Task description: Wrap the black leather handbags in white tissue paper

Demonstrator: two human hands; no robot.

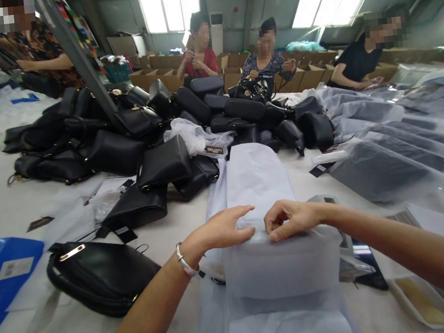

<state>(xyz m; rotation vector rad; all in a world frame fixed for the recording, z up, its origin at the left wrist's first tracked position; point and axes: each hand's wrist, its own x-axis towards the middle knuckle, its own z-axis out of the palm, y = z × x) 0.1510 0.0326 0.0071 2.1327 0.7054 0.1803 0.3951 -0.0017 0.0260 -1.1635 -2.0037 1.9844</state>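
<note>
A bundle in translucent white wrapping [283, 270] lies in front of me, with a white sheet [258, 173] stretching out flat beyond it. My left hand [226, 228] rests at the bundle's upper left edge, thumb and fingers apart. Across from it, my right hand [292, 218] is closed in a pinch at the top edge of the wrapping. What the bundle contains is hidden. To the left of my left forearm lies a black handbag [103, 277] with a gold-coloured zip pull. A blue plastic container [13, 281] stands at the far left.
Black handbags [118, 150] are heaped across the table's far side. Bags in clear plastic [386, 163] are stacked at right. A white tray [423, 301] holds something yellowish. Several people work beyond the table, before open cardboard boxes [311, 76]. A metal post [82, 59] rises at left.
</note>
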